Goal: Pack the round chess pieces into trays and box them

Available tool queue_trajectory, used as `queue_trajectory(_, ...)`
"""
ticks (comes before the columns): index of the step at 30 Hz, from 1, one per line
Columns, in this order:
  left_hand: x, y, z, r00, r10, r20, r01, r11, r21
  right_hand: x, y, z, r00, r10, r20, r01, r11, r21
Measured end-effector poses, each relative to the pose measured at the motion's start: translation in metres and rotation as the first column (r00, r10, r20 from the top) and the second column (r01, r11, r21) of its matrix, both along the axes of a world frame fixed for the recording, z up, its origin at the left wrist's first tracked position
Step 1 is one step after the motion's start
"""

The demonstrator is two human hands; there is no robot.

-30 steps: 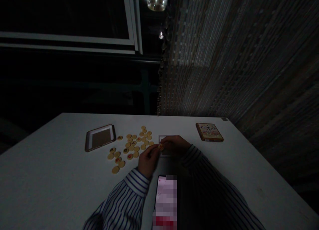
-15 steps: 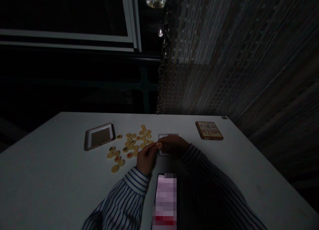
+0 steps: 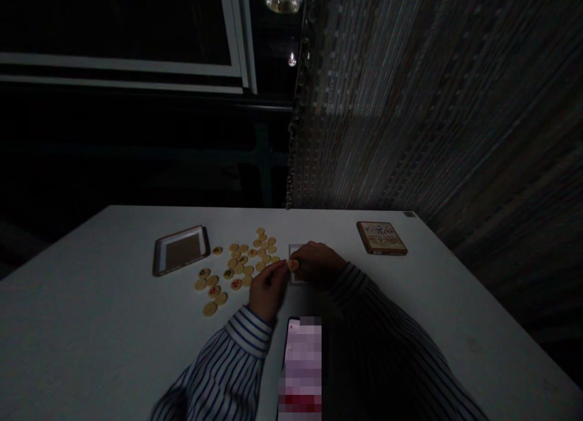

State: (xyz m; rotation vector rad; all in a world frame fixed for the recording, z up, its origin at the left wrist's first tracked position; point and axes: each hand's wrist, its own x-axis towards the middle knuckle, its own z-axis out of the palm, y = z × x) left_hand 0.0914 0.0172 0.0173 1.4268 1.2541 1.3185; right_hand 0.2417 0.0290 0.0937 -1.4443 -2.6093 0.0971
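A round wooden Chinese chess piece (image 3: 293, 264) with a reddish mark is pinched in the fingers of my right hand (image 3: 319, 262). From the left, the thumb and forefinger of my left hand (image 3: 268, 289) are drawn together and meet the same piece at its edge. Beneath my right hand lies a small white box (image 3: 298, 277), mostly covered by it, so its inside is hard to see. Many more pale round pieces (image 3: 239, 268) lie scattered just left of my hands. Some show red or black characters, others look blank.
An upturned box lid (image 3: 157, 260) with a brown rim lies at the left. A printed box (image 3: 382, 237) sits at the right on the white table (image 3: 113, 324). A phone (image 3: 300, 360) is close in front of me. A bead curtain (image 3: 364, 105) hangs behind the table.
The chess piece has turned slightly and shifted a little up and right with my right fingers. My left fingertips stay almost in place, and the scattered pieces have not moved.
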Motion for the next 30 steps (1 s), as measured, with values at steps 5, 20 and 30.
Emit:
queue_trajectory(5,-0.003,0.000,-0.003,0.983,0.030,-0.183,-0.014,0.996,0.090,0.010,0.003,-0.001,0.999,-0.042,0.022,0.042,0.999,-0.006)
queue_trajectory(20,-0.008,0.004,-0.017,0.775,0.033,-0.632,0.299,0.861,0.412,0.024,0.016,-0.011,0.950,-0.076,0.303,0.150,0.962,-0.227)
queue_trajectory(30,-0.008,0.003,-0.019,0.700,0.040,-0.713,0.334,0.864,0.376,0.019,0.016,-0.027,0.952,-0.082,0.293,0.152,0.963,-0.224)
